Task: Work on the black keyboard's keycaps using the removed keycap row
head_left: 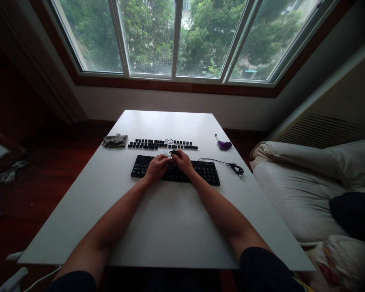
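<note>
A black keyboard [211, 173] lies across the white table, its middle covered by my hands. My left hand [157, 167] is closed over its upper middle, fingertips pinched together; what they grip, if anything, is too small to make out. Touching or nearly touching those fingertips, my right hand [183, 161] is closed on a small black piece [173, 152], which looks like a keycap. Beyond the keyboard, loose black keycaps [152, 146] stand in two rows. A clear ring-shaped item [168, 141] sits among them, and another clear curved item [166, 152] is partly hidden by my fingers.
A grey cloth [115, 140] lies at the table's left edge. Toward the right are a purple cloth-like item [224, 145] with a thin stick and the keyboard's coiled cable [236, 168]. A pale sofa [295, 190] flanks the white table [170, 227]; a window rises behind.
</note>
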`<state>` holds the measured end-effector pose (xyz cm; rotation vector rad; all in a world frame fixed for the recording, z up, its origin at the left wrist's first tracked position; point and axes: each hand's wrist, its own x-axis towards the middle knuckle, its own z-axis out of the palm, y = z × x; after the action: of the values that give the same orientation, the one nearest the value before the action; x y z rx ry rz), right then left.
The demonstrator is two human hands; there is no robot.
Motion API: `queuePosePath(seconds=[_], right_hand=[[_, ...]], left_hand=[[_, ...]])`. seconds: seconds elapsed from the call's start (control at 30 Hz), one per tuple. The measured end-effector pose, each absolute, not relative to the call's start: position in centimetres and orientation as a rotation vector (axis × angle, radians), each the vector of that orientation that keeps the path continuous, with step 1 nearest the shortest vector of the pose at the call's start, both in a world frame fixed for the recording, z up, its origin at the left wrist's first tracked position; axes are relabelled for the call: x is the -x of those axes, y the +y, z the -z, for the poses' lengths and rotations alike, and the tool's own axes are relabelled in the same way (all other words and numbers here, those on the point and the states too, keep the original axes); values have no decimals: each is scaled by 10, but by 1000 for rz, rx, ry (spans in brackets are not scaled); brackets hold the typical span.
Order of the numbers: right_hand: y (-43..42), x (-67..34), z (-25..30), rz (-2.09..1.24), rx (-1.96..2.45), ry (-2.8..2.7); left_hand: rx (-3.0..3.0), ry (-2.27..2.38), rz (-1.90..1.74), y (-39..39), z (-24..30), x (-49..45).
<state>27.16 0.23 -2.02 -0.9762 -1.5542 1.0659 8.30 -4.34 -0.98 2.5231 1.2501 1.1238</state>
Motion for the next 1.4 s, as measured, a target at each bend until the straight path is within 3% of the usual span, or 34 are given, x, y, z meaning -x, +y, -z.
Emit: queuePosePath(seconds=[0.8,1.0,1.4], right_hand=[[8,-273,26,-1254,994,-1398],[11,-274,27,-1288,995,-1281],[10,-275,25,-1261,971,-1334]], left_hand=[[-2258,1289,-1202,-46,4,-89],[-2185,1536,-1214,-37,1,-81],[-2398,1886,-773,36,7,-63]])
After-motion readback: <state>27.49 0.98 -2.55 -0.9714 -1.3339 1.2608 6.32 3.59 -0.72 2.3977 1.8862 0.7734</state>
